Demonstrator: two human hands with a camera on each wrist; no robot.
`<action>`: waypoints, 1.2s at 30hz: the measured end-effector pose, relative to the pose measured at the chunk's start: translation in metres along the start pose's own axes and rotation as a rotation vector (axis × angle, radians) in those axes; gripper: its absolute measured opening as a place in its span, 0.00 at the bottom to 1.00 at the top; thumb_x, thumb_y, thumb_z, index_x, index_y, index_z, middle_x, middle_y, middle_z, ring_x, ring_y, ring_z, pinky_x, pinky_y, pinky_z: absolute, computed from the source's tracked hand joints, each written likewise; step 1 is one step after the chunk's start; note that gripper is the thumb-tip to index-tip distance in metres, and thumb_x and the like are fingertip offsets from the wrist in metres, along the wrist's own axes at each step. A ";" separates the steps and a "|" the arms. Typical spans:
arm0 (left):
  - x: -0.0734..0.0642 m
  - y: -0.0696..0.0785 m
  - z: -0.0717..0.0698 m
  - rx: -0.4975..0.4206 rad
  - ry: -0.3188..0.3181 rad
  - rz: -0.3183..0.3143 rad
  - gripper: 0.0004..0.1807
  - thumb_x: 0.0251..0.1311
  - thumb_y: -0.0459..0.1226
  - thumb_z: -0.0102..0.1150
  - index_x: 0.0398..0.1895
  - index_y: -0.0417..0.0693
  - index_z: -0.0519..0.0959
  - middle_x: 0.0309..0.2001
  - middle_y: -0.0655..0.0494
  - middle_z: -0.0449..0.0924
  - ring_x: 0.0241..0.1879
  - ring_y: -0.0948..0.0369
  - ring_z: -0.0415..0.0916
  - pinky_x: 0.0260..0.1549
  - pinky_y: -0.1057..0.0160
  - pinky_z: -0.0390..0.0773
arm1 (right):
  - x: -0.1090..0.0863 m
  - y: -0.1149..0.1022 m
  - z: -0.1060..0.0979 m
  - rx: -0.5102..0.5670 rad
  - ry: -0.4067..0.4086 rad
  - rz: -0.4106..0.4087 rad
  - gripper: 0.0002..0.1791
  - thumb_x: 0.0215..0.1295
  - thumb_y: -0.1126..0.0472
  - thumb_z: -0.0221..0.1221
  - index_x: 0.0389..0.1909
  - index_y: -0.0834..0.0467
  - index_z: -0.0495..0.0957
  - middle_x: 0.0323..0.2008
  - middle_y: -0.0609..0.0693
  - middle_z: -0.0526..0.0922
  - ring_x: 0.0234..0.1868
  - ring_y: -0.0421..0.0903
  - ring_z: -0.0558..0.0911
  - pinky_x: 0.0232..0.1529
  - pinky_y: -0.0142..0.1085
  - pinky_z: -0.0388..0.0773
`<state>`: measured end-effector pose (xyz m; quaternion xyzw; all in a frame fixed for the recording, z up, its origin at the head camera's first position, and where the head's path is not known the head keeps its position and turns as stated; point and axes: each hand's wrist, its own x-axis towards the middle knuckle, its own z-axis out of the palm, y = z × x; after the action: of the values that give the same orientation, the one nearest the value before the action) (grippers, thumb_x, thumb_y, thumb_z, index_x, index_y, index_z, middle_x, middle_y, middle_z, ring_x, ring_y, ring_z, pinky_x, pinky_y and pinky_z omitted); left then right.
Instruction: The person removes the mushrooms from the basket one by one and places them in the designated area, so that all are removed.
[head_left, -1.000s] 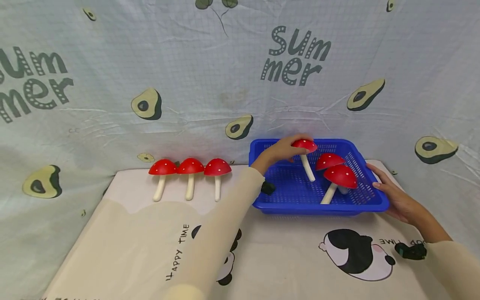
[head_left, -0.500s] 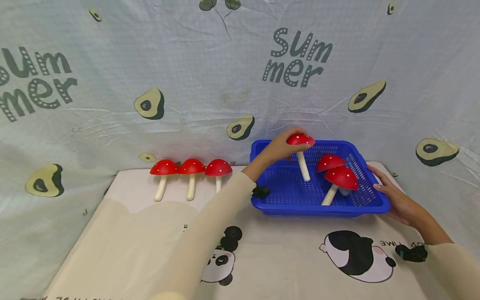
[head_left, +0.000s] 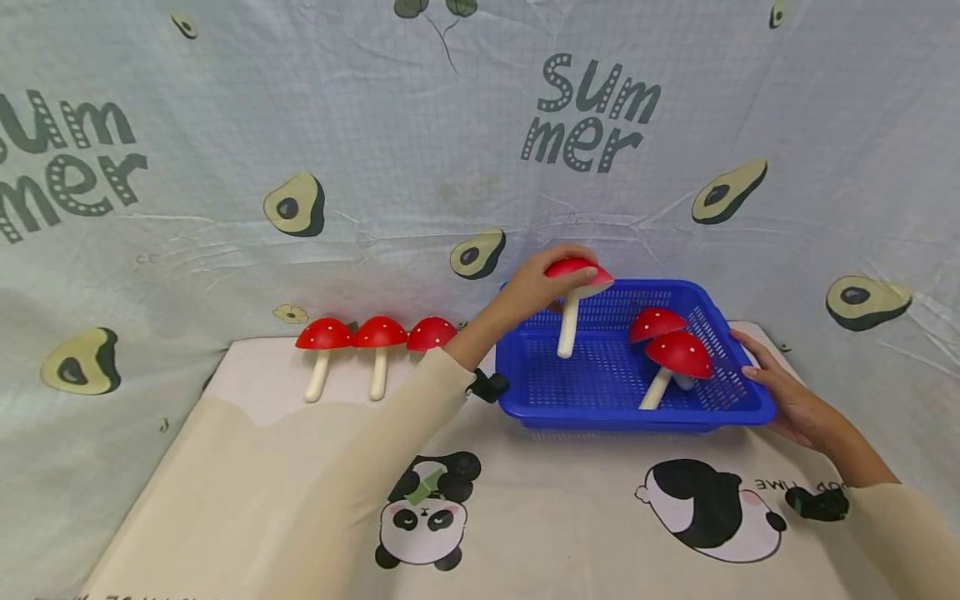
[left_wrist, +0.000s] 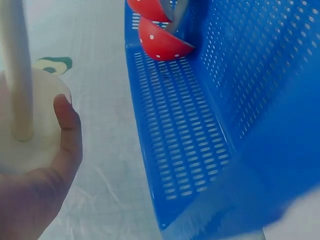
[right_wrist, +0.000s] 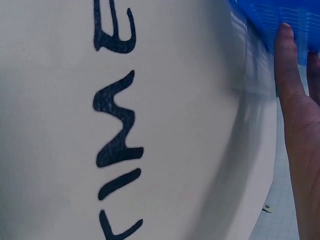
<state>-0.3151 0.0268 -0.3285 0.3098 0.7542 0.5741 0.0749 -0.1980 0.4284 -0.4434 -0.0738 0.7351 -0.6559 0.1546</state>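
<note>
My left hand (head_left: 543, 287) grips a toy mushroom (head_left: 567, 329) by its red cap, above the left part of the blue basket (head_left: 592, 419). The white stem points down, slightly tilted. In the left wrist view, the thumb lies along the edge of the pale cap underside (left_wrist: 45, 115). Two more mushrooms lie inside the basket at its right, the nearer one (head_left: 678, 354) overlapping the farther one (head_left: 655, 323). My right hand (head_left: 798, 408) touches the basket's right end with extended fingers; the right wrist view shows a straight finger (right_wrist: 287, 65) against the blue wall.
Left of the basket, three red-capped mushrooms lie in a row: a left one (head_left: 321, 354), a middle one (head_left: 380, 354) and a right one (head_left: 431, 333) partly behind my left forearm. A printed cloth covers the table (head_left: 555, 517); a curtain (head_left: 405, 167) hangs behind.
My left hand has moved left and slightly up with the mushroom, whose stem has swung from leaning right to nearly upright. The right hand and basket have stayed put.
</note>
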 end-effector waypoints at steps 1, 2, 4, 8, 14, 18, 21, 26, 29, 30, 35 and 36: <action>-0.003 0.000 -0.002 -0.007 -0.003 0.018 0.17 0.69 0.48 0.61 0.59 0.58 0.79 0.58 0.55 0.76 0.50 0.54 0.77 0.38 0.58 0.86 | 0.000 0.000 0.000 0.003 -0.001 0.000 0.34 0.82 0.54 0.38 0.80 0.26 0.36 0.70 0.53 0.46 0.51 0.37 0.82 0.46 0.48 0.86; -0.006 0.001 -0.004 -0.012 -0.009 0.035 0.17 0.69 0.47 0.61 0.59 0.58 0.80 0.58 0.56 0.76 0.51 0.55 0.76 0.41 0.58 0.85 | 0.000 0.000 0.000 0.005 -0.003 -0.001 0.34 0.82 0.54 0.38 0.80 0.26 0.36 0.71 0.53 0.46 0.51 0.38 0.82 0.46 0.48 0.86; -0.012 0.002 -0.009 -0.027 -0.022 0.063 0.18 0.69 0.45 0.61 0.60 0.56 0.81 0.60 0.58 0.76 0.55 0.57 0.74 0.45 0.59 0.83 | 0.000 -0.001 0.001 0.010 -0.005 -0.002 0.34 0.83 0.54 0.37 0.80 0.27 0.36 0.71 0.54 0.45 0.51 0.38 0.82 0.46 0.47 0.86; -0.027 0.007 -0.019 -0.068 -0.031 0.079 0.23 0.68 0.43 0.59 0.65 0.57 0.78 0.66 0.61 0.73 0.62 0.60 0.69 0.56 0.58 0.78 | 0.001 -0.001 0.000 -0.013 -0.001 -0.003 0.34 0.82 0.53 0.37 0.80 0.26 0.36 0.72 0.58 0.43 0.51 0.37 0.82 0.46 0.47 0.86; -0.044 0.013 -0.034 -0.052 0.013 0.015 0.28 0.62 0.43 0.65 0.67 0.61 0.75 0.65 0.58 0.73 0.62 0.56 0.71 0.54 0.55 0.81 | 0.001 -0.003 -0.001 -0.047 0.011 0.010 0.34 0.82 0.52 0.37 0.79 0.25 0.36 0.73 0.64 0.36 0.50 0.36 0.82 0.45 0.48 0.86; -0.052 0.013 -0.041 -0.025 0.025 -0.009 0.28 0.60 0.43 0.68 0.66 0.60 0.76 0.64 0.58 0.73 0.61 0.55 0.71 0.53 0.55 0.82 | 0.001 -0.004 0.000 -0.032 0.010 0.020 0.34 0.82 0.52 0.37 0.79 0.24 0.36 0.72 0.65 0.33 0.50 0.36 0.82 0.45 0.49 0.86; -0.057 0.013 -0.046 -0.014 0.032 -0.016 0.29 0.58 0.43 0.70 0.65 0.60 0.76 0.64 0.58 0.73 0.62 0.54 0.71 0.52 0.54 0.82 | 0.001 -0.003 0.000 -0.027 0.011 0.025 0.34 0.82 0.52 0.38 0.79 0.24 0.36 0.72 0.65 0.33 0.50 0.37 0.82 0.45 0.49 0.86; -0.064 0.014 -0.052 0.016 0.026 -0.022 0.28 0.58 0.44 0.71 0.63 0.62 0.76 0.63 0.59 0.73 0.62 0.55 0.70 0.50 0.54 0.83 | 0.001 -0.002 0.000 -0.028 0.012 0.022 0.34 0.82 0.52 0.37 0.79 0.24 0.36 0.72 0.64 0.37 0.50 0.37 0.82 0.45 0.48 0.86; -0.069 0.014 -0.056 0.032 0.022 -0.022 0.27 0.59 0.43 0.71 0.63 0.62 0.76 0.62 0.60 0.73 0.62 0.54 0.70 0.50 0.54 0.83 | 0.001 -0.001 0.001 -0.022 0.010 0.018 0.34 0.82 0.52 0.37 0.79 0.25 0.36 0.72 0.60 0.41 0.50 0.37 0.82 0.46 0.48 0.86; -0.071 0.014 -0.057 0.036 0.023 -0.023 0.27 0.59 0.43 0.71 0.63 0.62 0.76 0.62 0.60 0.73 0.62 0.54 0.70 0.50 0.54 0.83 | 0.001 -0.001 0.001 -0.016 0.007 0.015 0.34 0.82 0.52 0.37 0.79 0.25 0.36 0.71 0.58 0.43 0.50 0.38 0.82 0.46 0.48 0.86; -0.080 0.015 -0.065 0.051 0.035 -0.029 0.28 0.59 0.43 0.71 0.63 0.62 0.76 0.63 0.59 0.73 0.62 0.54 0.70 0.50 0.53 0.83 | 0.001 -0.001 0.000 -0.018 0.006 -0.002 0.34 0.82 0.53 0.37 0.80 0.26 0.37 0.70 0.53 0.47 0.51 0.38 0.82 0.45 0.48 0.86; -0.081 0.015 -0.067 0.053 0.035 -0.028 0.28 0.59 0.43 0.71 0.63 0.62 0.76 0.63 0.59 0.73 0.62 0.54 0.70 0.50 0.53 0.83 | 0.001 -0.001 0.000 -0.021 0.007 -0.002 0.34 0.82 0.53 0.37 0.80 0.26 0.37 0.70 0.54 0.47 0.50 0.37 0.82 0.45 0.48 0.86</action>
<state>-0.2758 -0.0708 -0.3125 0.2911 0.7746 0.5580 0.0617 -0.1990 0.4281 -0.4426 -0.0739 0.7425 -0.6486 0.1503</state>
